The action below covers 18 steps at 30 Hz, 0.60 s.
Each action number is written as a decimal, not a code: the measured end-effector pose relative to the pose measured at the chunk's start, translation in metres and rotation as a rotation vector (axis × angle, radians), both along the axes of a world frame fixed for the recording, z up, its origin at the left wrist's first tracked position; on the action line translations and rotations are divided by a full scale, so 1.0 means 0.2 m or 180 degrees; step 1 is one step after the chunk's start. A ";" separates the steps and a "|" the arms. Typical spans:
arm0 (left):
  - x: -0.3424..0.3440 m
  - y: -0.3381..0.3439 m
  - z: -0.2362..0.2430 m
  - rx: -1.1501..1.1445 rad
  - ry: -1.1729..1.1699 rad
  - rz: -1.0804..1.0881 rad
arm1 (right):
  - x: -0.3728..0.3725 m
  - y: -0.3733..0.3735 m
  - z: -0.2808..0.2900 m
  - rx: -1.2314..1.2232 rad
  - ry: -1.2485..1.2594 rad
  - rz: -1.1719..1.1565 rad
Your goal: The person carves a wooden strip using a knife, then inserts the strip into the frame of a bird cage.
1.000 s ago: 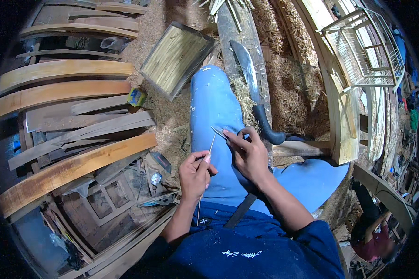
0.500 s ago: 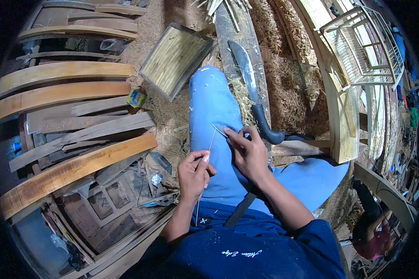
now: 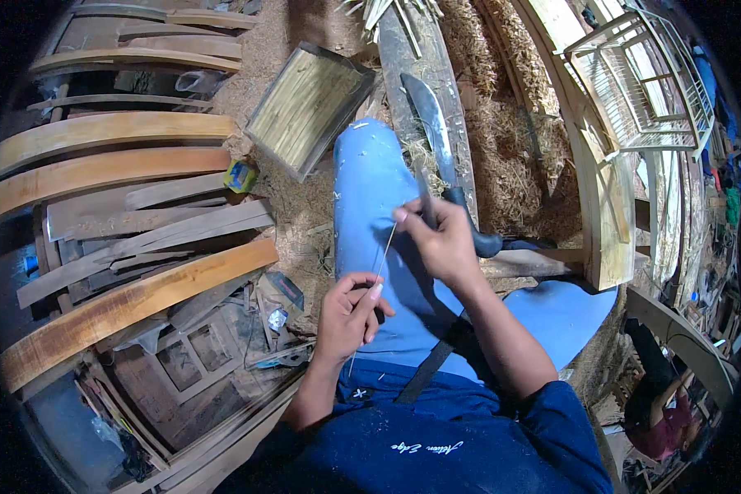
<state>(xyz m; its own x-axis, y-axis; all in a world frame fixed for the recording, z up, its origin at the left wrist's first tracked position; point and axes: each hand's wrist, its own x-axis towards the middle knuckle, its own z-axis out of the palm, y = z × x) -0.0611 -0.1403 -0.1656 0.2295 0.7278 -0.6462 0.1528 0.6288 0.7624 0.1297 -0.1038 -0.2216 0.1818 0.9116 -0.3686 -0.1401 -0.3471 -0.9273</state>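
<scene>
My left hand (image 3: 347, 319) pinches a thin pale stick (image 3: 385, 253) over my blue-clad leg (image 3: 361, 181). My right hand (image 3: 445, 251) is closed on a small grey blade (image 3: 424, 191) that points away from me, its thumb and forefinger at the stick's upper end. A large machete (image 3: 433, 115) with a black curved handle (image 3: 479, 240) lies on a long plank (image 3: 403, 86) just to the right of the leg, among pale shavings.
At left are stacked boards (image 3: 107, 128) and a yellow-blue item (image 3: 240, 175). A framed wooden panel (image 3: 300, 111) lies ahead. At right stand a thick beam (image 3: 601, 206) and a slatted cage (image 3: 634, 90); another person (image 3: 659, 424) is at the lower right.
My right hand has moved up and left to the stick's tip, the small blade turning from slanted to nearly upright. My left hand has shifted slightly down.
</scene>
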 end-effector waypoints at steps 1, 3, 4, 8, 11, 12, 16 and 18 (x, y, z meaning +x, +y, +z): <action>-0.02 -0.01 0.01 -0.0088 0.0076 -0.0139 | 0.02 0.03 0.01 0.0033 -0.0184 -0.0150; -0.03 -0.03 0.01 -0.0052 0.0122 0.0031 | 0.03 0.04 -0.03 -0.0103 -0.0236 -0.0011; -0.03 -0.03 0.01 -0.0013 0.0172 0.0208 | 0.01 0.03 -0.07 0.0281 -0.0654 0.0000; -0.02 -0.02 -0.01 -0.0075 0.0313 0.0369 | -0.04 -0.15 -0.04 0.0586 -0.0985 0.0398; -0.01 -0.02 -0.04 -0.0034 0.0344 0.0397 | -0.06 -0.29 0.05 0.0576 -0.1080 0.0649; -0.02 -0.02 -0.04 -0.0010 0.0292 0.0405 | -0.07 -0.33 0.06 0.0758 -0.1128 0.0574; -0.03 -0.04 -0.04 0.0089 0.0084 0.0391 | -0.10 -0.38 0.02 0.1074 -0.1294 0.0534; -0.04 -0.04 -0.05 0.0109 0.0066 0.0381 | -0.11 -0.40 0.05 0.0960 -0.1364 0.0717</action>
<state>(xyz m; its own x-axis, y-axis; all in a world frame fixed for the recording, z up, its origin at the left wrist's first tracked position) -0.0686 -0.1491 -0.1766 0.1264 0.7710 -0.6242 0.0943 0.6171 0.7812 0.1084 -0.1847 -0.2122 0.0467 0.9987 -0.0222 0.3173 -0.0359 -0.9476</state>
